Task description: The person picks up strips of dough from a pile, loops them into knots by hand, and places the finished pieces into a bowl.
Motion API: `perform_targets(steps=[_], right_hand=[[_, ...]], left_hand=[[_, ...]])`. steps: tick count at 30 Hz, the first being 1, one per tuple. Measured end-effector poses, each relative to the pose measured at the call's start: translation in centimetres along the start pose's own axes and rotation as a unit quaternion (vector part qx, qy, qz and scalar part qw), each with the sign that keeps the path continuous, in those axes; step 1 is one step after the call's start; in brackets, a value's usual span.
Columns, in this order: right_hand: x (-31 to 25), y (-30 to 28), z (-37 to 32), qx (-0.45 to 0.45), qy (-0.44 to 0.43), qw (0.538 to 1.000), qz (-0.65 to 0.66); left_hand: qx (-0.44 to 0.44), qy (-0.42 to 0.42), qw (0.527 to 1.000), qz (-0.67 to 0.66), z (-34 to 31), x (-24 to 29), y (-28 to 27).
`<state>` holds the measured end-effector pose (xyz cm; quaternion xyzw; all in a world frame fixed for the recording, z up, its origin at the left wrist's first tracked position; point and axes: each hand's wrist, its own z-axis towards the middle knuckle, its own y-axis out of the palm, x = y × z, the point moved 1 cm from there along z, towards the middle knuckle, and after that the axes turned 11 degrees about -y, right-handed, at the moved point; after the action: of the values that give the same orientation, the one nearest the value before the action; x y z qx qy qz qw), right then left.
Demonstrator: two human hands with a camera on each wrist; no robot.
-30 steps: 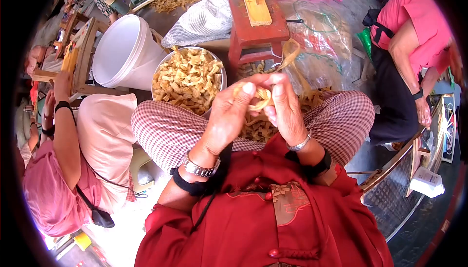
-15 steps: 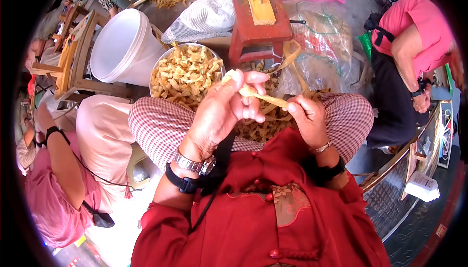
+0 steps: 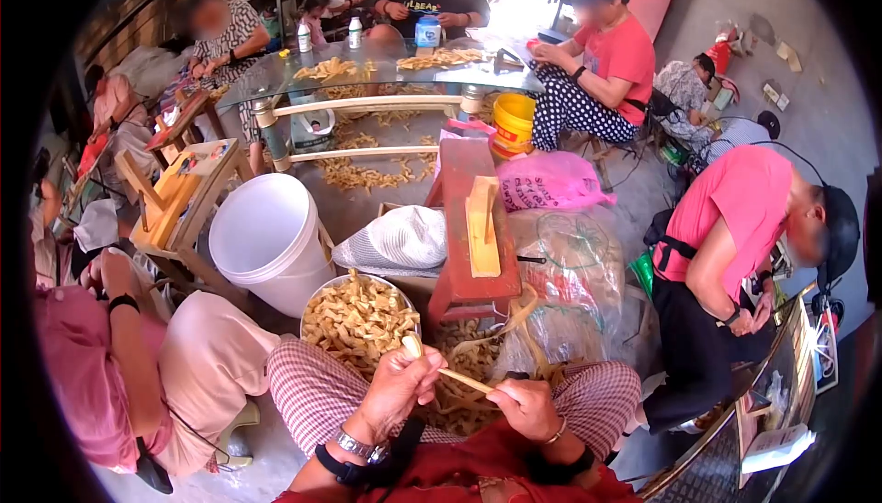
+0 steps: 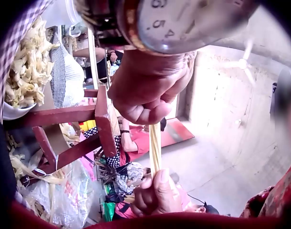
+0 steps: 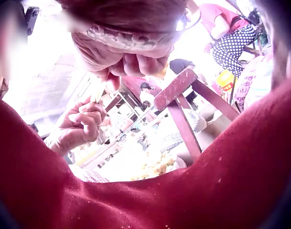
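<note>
A narrow, pale yellow strip [image 3: 467, 380] is stretched between the two hands, over the lap. The left hand [image 3: 402, 387] grips one end, with a short piece standing up above its fingers. The right hand [image 3: 527, 408] pinches the other end between thumb and fingers. In the left wrist view the strip [image 4: 155, 148] looks folded lengthwise, running from the curled left hand [image 4: 148, 88] to the right hand [image 4: 158, 194]. Behind the left hand, a round basin holds a heap of knotted yellow pieces [image 3: 360, 319]. More loose strips [image 3: 464, 351] lie between the legs.
A red bench [image 3: 467, 255] with a wooden block stands beyond the lap. A white bucket [image 3: 268, 241] is at the left, a clear plastic bag [image 3: 574, 273] right of the bench. People sit on both sides and around a glass table [image 3: 367, 71] at the back.
The head view has tilted up, showing more of the room. The hands were close together, then moved apart with the strip drawn between them; the left fingers, spread half a second ago, are now curled.
</note>
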<state>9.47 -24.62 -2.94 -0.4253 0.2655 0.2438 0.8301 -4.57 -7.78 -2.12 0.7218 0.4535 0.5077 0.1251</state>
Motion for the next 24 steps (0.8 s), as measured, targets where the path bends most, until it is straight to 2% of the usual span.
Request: perform_targets(steps=[5,8,9,10,12,13,17,20,23,24], right_hand=[[-0.3,-1.6,0.3,-0.023,-0.032,0.999,-0.034],[0.2,-2.7,0.7,0.016,-0.04,0.998,-0.044],[0.6,-3.1,0.9,0.032,-0.07,0.995,-0.06],[0.5,-3.6,1.3,0.028,-0.086,0.993,-0.079],[-0.1,-4.8,2.3,0.02,-0.114,0.986,-0.117],[-0.4,-5.2,2.5,-0.016,-0.123,0.983,-0.132],[-3.2,-4.8,4.4,-0.061,-0.21,0.958,-0.184],[-3.9,-4.3,5.2,-0.084,-0.266,0.933,-0.228],[-4.1,-4.2,6.1,-0.08,-0.303,0.914,-0.259],[-4.2,-4.2,6.4,-0.078,-0.294,0.915,-0.263]], left_hand=[[-0.037,0.033,0.998,0.025,-0.8,-0.2,-0.8],[-0.123,0.034,0.978,0.163,-1.2,1.4,-0.6],[-0.208,0.034,0.961,0.178,-1.3,1.9,-0.9],[-0.239,-0.026,0.939,0.245,-2.2,3.7,-0.3],[-0.285,-0.034,0.92,0.266,-2.6,5.3,0.2],[-0.339,0.004,0.886,0.316,-2.0,5.9,-0.3],[-0.36,-0.141,0.903,0.189,-1.7,6.8,0.6],[-0.338,-0.177,0.894,0.235,-1.1,6.3,2.1],[-0.298,-0.198,0.908,0.219,-0.8,5.5,3.3],[-0.313,-0.218,0.906,0.183,-0.7,5.1,3.1]])
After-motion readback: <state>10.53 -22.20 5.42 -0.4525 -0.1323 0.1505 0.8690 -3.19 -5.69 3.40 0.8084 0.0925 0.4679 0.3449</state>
